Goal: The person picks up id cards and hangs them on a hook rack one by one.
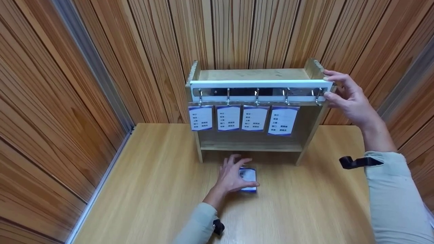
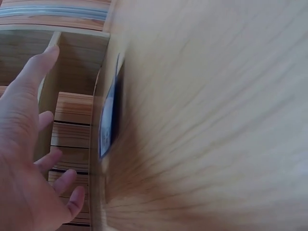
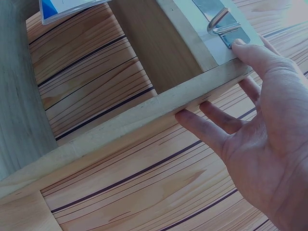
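A small wooden shelf (image 1: pixel 252 74) stands on the table with a white hook rail (image 1: pixel 278 82) across its upper front. My right hand (image 1: pixel 351 98) grips its upper right corner, thumb on the rail's end beside a bare metal hook (image 3: pixel 219 21) and fingers against the outer side panel. My left hand (image 1: pixel 231 177) hovers over a badge card (image 1: pixel 250 174) with blue edges that lies on the table. Thumb and fingers are spread wide. In the left wrist view a gap shows between the hand and this card (image 2: pixel 108 118), which the hand partly covers in the head view.
Several similar badge cards (image 1: pixel 201 118) hang in a row from the rail's other hooks. Wood-panelled walls (image 1: pixel 149 51) rise behind and beside the table (image 1: pixel 152 189). A metal strip (image 1: pixel 98 189) runs along the table's left edge. Black straps (image 1: pixel 359 162) hang at both sleeves.
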`<state>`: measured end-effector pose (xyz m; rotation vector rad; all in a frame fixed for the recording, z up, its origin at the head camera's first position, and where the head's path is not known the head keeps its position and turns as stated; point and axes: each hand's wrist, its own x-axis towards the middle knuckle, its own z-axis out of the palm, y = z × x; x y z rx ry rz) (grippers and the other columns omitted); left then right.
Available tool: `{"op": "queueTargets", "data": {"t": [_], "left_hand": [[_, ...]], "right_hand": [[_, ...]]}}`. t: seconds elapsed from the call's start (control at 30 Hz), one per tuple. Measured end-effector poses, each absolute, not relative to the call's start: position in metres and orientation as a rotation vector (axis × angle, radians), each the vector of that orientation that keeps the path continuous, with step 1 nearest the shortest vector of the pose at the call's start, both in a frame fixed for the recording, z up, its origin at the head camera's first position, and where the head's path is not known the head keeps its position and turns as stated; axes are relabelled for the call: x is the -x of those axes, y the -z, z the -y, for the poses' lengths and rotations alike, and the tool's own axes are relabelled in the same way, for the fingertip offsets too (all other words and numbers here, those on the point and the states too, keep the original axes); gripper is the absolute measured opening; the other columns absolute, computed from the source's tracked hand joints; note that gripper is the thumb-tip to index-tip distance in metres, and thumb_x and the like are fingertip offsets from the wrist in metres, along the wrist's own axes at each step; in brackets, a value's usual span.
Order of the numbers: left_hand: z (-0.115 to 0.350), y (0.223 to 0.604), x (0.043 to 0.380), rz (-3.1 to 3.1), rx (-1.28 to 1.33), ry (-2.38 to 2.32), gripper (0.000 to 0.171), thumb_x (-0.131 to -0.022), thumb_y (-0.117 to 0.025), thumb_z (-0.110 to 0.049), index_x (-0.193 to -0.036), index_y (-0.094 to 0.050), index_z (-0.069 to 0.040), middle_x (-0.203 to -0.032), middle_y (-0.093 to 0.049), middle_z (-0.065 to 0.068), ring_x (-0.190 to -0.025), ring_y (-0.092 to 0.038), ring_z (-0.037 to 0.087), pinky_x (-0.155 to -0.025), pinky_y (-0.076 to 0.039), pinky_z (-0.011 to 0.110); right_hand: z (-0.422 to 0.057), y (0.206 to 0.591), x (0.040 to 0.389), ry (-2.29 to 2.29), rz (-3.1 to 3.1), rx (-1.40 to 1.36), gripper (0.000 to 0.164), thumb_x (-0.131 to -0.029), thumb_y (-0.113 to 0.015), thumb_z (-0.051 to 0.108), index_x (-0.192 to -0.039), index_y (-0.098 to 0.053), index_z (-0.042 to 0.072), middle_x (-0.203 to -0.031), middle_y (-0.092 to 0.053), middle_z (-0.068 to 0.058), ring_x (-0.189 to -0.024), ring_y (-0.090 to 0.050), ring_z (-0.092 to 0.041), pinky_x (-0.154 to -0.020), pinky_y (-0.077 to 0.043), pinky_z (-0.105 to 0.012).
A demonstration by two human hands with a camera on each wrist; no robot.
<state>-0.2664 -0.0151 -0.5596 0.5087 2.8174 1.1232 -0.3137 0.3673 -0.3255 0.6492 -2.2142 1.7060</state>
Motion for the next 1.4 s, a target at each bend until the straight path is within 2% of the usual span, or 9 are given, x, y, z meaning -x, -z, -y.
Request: {"op": "queueTargets", "data": {"t": [0.2,0.43,0.67,0.83,1.0,1.23,1.4], "left_hand": [[0.014,0.565,0.265,-2.828,-0.490,-1.042,0.092,-0.080,-0.093,-0.067,-0.161,-0.059,-0.039,-0.175,-0.038,0.016,-0.164,-0.034,0.048,-0.133,-0.030,0.077],[0.012,0.573,0.268,-2.865,-0.484,-0.970,0.091,-0.078,-0.095,-0.068,-0.156,-0.065,-0.034,-0.171,-0.041,0.017,-0.157,-0.038,0.047,-0.129,-0.034,0.077],[0.008,0.575,0.269,-2.883,-0.470,-0.906,0.089,-0.075,-0.097,-0.068,-0.153,-0.067,-0.038,-0.169,-0.043,0.015,-0.155,-0.039,0.044,-0.127,-0.035,0.075],[0.006,0.577,0.267,-2.903,-0.449,-0.864,0.091,-0.074,-0.099,-0.067,-0.154,-0.068,-0.035,-0.167,-0.045,0.015,-0.156,-0.038,0.044,-0.128,-0.035,0.073],[0.004,0.579,0.265,-2.910,-0.432,-0.812,0.091,-0.076,-0.097,-0.067,-0.157,-0.066,-0.037,-0.168,-0.044,0.014,-0.158,-0.036,0.044,-0.130,-0.035,0.071],[0.005,0.579,0.263,-2.902,-0.432,-0.810,0.085,-0.078,-0.098,-0.062,-0.154,-0.069,-0.035,-0.168,-0.043,0.014,-0.157,-0.036,0.042,-0.129,-0.037,0.068],[0.003,0.576,0.263,-2.882,-0.442,-0.841,0.080,-0.079,-0.098,-0.054,-0.150,-0.073,-0.031,-0.164,-0.046,0.015,-0.150,-0.040,0.038,-0.125,-0.041,0.063]], "right_hand": [[-0.367,0.327,0.313,-1.723,2.198,-0.652,0.048,-0.112,-0.062,0.002,-0.158,-0.053,0.008,-0.179,-0.038,0.003,-0.142,-0.055,-0.020,-0.098,-0.063,-0.018],[-0.367,0.326,0.313,-1.725,2.201,-0.650,0.048,-0.112,-0.062,0.003,-0.159,-0.053,0.009,-0.179,-0.038,0.004,-0.144,-0.054,-0.019,-0.098,-0.062,-0.018],[-0.368,0.324,0.315,-1.772,2.182,-0.670,0.047,-0.112,-0.060,-0.001,-0.158,-0.053,0.006,-0.176,-0.041,0.004,-0.139,-0.058,-0.018,-0.093,-0.064,-0.019],[-0.368,0.324,0.315,-1.756,2.194,-0.661,0.047,-0.112,-0.060,0.000,-0.157,-0.053,0.007,-0.176,-0.041,0.005,-0.139,-0.058,-0.017,-0.094,-0.063,-0.019],[-0.369,0.325,0.314,-1.739,2.206,-0.643,0.047,-0.112,-0.061,0.001,-0.158,-0.053,0.007,-0.176,-0.041,0.005,-0.140,-0.056,-0.017,-0.094,-0.063,-0.019],[-0.368,0.326,0.314,-1.749,2.204,-0.649,0.048,-0.112,-0.061,0.000,-0.158,-0.052,0.007,-0.176,-0.041,0.004,-0.141,-0.056,-0.017,-0.095,-0.063,-0.019],[-0.367,0.324,0.314,-1.729,2.206,-0.648,0.047,-0.112,-0.061,0.001,-0.158,-0.052,0.007,-0.176,-0.041,0.005,-0.140,-0.057,-0.016,-0.095,-0.062,-0.018]]}}
